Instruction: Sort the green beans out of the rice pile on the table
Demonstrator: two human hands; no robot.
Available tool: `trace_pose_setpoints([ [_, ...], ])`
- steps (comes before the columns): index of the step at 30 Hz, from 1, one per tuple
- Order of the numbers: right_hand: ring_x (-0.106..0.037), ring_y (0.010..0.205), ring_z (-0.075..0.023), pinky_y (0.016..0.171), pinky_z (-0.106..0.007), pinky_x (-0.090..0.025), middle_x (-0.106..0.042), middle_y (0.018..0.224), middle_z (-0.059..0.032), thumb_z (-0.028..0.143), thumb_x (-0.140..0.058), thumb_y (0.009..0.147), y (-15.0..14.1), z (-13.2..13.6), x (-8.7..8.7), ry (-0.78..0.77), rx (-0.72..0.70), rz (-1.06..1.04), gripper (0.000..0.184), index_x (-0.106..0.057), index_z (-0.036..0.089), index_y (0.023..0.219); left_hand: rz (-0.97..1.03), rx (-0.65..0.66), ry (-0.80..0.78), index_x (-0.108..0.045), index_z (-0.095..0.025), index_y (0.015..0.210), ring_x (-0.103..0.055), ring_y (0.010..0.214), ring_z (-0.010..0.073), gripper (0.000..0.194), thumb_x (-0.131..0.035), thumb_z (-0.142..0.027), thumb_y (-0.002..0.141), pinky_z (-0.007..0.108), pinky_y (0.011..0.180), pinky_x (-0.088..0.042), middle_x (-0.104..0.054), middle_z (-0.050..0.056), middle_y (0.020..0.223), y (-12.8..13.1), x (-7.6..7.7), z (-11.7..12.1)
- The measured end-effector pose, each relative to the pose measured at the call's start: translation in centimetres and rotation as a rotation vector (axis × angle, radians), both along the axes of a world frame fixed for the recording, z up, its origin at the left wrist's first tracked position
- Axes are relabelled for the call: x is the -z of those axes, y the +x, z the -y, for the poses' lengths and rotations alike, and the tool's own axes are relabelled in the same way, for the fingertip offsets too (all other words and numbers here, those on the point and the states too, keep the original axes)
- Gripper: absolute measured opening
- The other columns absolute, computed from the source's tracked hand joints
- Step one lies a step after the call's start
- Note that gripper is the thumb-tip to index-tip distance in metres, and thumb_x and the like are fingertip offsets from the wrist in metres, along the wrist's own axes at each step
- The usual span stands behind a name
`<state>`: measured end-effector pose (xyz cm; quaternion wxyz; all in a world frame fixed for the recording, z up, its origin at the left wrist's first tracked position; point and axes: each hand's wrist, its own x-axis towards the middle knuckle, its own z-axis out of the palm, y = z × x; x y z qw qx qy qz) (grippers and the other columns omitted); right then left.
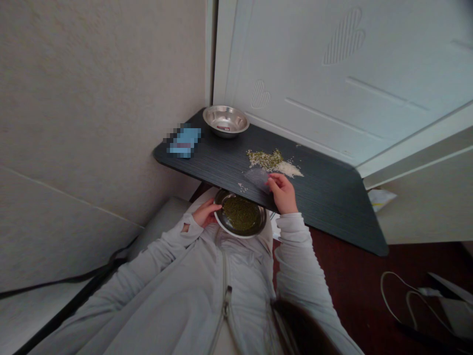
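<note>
My left hand (207,212) grips the rim of a metal bowl (263,226), which sits at my lap just under the table's front edge. Small green beans (241,214) cover the bottom of that bowl. Between the fingers of my right hand (283,191) is a thin, clear plastic piece (257,178), held low over the tabletop near the front edge. Just beyond it lies a pile of green beans mixed with white grains (264,159), joined on its right by a heap of white grains (290,169). A few stray grains (242,187) are scattered left of the plastic piece.
The dark table (332,207) stands against a white door panel (314,74). An empty-looking metal bowl (226,121) rests at its back left, beside a blurred blue item (185,141). White cables (399,276) lie on the red floor at the right.
</note>
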<state>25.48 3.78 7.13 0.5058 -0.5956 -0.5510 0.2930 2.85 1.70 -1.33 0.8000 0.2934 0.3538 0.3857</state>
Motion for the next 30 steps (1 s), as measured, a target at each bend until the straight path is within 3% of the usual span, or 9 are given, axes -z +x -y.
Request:
trace_pose_setpoints([
  [6,-0.049,0.059,-0.0103,0.055,-0.023,-0.037,-0.054,0.065,-0.0012,0.035,-0.043,0.067,0.8,-1.4,0.5,0.053,0.172,-0.017,0.025,-0.047,0.016,0.083,-0.018,0.004,-0.013,-0.051,-0.019,0.096,-0.057,0.072,0.0212,0.035,-0.057,-0.021,0.061,0.035,0.063,-0.043,-0.062,0.003,0.075,0.0,0.0,0.0],
  [14,-0.049,0.060,-0.0134,0.061,-0.027,-0.037,-0.054,0.066,-0.0028,0.034,-0.042,0.067,0.3,-3.8,0.3,0.063,0.191,0.162,0.025,-0.050,0.017,0.083,-0.045,0.013,-0.020,-0.051,-0.019,0.096,-0.057,0.071,0.0203,0.037,-0.057,-0.023,0.060,0.033,0.061,-0.043,-0.062,0.003,0.077,-0.1,0.0,0.0],
  [20,-0.047,0.060,-0.0137,0.063,-0.028,-0.036,-0.054,0.067,-0.0030,0.035,-0.041,0.069,-0.3,-4.0,0.0,0.073,0.186,0.265,0.025,-0.052,0.017,0.083,-0.011,0.008,-0.002,-0.051,-0.018,0.095,-0.056,0.071,0.0208,0.036,-0.057,-0.021,0.060,0.035,0.064,-0.043,-0.061,0.003,0.076,0.0,-0.3,0.0],
  [30,-0.049,0.064,-0.0128,0.067,-0.027,-0.037,-0.056,0.069,-0.0013,0.032,-0.041,0.070,-0.6,-3.5,-0.2,0.097,0.040,0.303,0.023,-0.053,0.019,0.084,-0.015,0.002,-0.010,-0.052,-0.019,0.094,-0.057,0.069,0.0196,0.034,-0.057,-0.021,0.061,0.033,0.061,-0.044,-0.061,0.002,0.074,0.0,-0.4,0.0],
])
